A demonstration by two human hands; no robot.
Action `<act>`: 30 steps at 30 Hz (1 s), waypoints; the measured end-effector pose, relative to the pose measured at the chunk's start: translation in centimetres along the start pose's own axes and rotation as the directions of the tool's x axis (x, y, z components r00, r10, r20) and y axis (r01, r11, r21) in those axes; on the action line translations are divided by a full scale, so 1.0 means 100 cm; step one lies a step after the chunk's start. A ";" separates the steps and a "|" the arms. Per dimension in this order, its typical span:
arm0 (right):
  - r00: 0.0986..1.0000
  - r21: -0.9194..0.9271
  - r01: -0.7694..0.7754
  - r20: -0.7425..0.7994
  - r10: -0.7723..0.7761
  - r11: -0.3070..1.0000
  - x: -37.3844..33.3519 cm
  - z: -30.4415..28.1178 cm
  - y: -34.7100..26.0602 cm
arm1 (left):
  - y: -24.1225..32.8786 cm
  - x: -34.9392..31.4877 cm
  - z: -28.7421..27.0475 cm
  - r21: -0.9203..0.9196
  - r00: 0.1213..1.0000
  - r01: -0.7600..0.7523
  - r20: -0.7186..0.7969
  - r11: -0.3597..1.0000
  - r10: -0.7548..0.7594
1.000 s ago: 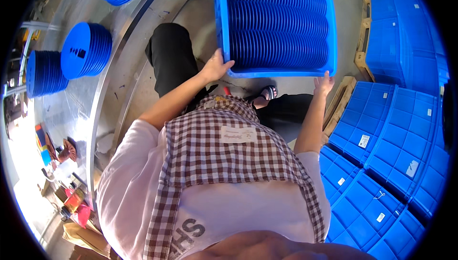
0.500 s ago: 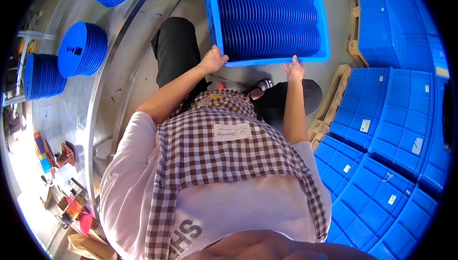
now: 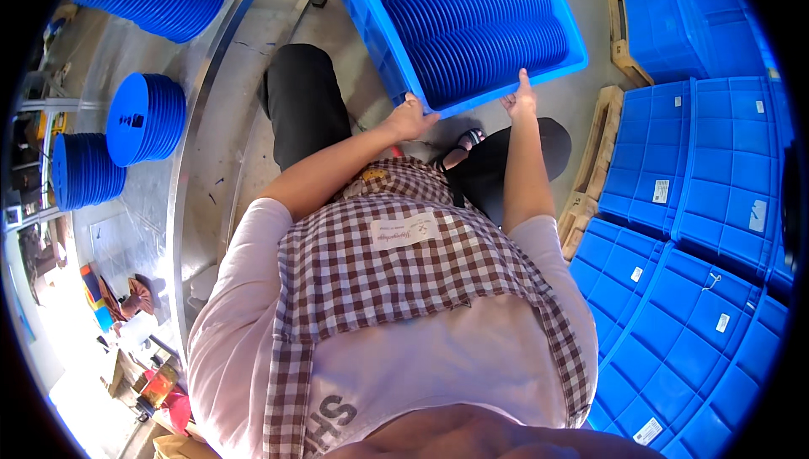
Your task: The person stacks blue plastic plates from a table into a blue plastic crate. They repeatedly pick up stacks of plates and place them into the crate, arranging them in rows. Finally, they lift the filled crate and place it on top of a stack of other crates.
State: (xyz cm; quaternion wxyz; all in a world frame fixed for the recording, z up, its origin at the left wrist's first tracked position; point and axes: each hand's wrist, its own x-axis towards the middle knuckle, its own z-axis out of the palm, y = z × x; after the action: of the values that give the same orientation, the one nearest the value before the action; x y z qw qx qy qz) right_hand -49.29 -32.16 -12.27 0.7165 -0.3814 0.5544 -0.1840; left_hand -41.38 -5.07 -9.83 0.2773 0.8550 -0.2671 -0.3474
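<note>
A blue plastic crate (image 3: pixel 367 45) stands ahead of me, turned at a slant. Rows of dark blue round discs (image 3: pixel 493 42), packed on edge, fill it. My left hand (image 3: pixel 410 118) is closed on the crate's near left corner. At the near rim, farther right, my right hand (image 3: pixel 522 98) grips with the thumb laid over the edge; its other fingers are partly hidden below the rim.
To my left, a metal-edged table (image 3: pixel 181 198) carries stacks of blue discs (image 3: pixel 145 120). Blue lidded crates (image 3: pixel 649 156) on wooden pallets (image 3: pixel 593 168) line my right side. My sandalled foot (image 3: pixel 463 146) is on the floor below the crate.
The crate has swung round, its near right corner going away from me and its near left corner shifting right. Both hands have kept hold of its rim.
</note>
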 end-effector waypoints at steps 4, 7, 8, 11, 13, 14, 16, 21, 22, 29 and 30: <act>0.997 0.138 -0.055 -0.050 0.063 0.989 0.000 0.001 -0.001 | 0.022 -0.005 -0.061 0.427 0.782 -0.454 0.612 0.782 0.120; 0.999 0.298 -0.009 -0.031 0.019 0.955 -0.002 0.012 0.003 | 0.039 0.012 -0.121 0.124 0.737 -0.631 0.407 0.766 0.540; 0.997 0.479 0.002 0.067 -0.039 0.878 -0.004 0.016 0.004 | 0.052 0.024 -0.144 0.162 0.787 -0.593 0.322 0.789 0.526; 0.975 0.556 0.150 0.054 -0.215 0.817 0.000 0.022 0.012 | 0.088 0.084 -0.221 0.354 0.789 -0.605 0.142 0.713 0.598; 0.993 0.530 0.093 0.016 -0.120 0.843 -0.019 0.030 0.003 | 0.094 0.140 -0.267 0.464 0.769 -0.558 -0.020 0.688 0.638; 0.991 0.510 0.122 -0.015 -0.133 0.852 -0.015 0.022 0.008 | 0.103 0.172 -0.289 0.539 0.748 -0.535 -0.056 0.651 0.661; 0.998 0.554 0.053 -0.010 -0.057 0.831 -0.031 0.032 -0.002 | 0.106 0.237 -0.331 0.683 0.745 -0.390 -0.161 0.618 0.648; 0.997 0.658 0.022 -0.067 0.030 0.752 -0.024 0.013 0.031 | 0.104 0.381 -0.398 0.507 0.936 -0.095 -0.248 0.856 0.251; 0.993 0.662 0.013 -0.094 0.066 0.750 -0.022 0.012 0.033 | 0.107 0.397 -0.400 0.440 0.969 -0.087 -0.170 0.894 0.179; 0.900 0.650 0.020 -0.343 0.270 0.760 -0.037 0.023 0.026 | 0.122 0.451 -0.393 0.266 0.993 0.108 0.021 0.958 -0.118; 0.874 0.639 0.027 -0.388 0.293 0.769 -0.035 0.029 0.017 | 0.119 0.454 -0.391 0.226 0.996 0.090 -0.007 0.970 -0.091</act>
State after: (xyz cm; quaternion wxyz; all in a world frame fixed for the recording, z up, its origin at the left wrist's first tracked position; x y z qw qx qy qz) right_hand -47.99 -27.70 -11.00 0.6583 -0.0239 0.6430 -0.3906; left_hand 12.52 -31.63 1.41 0.1616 0.8917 -0.2662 -0.3284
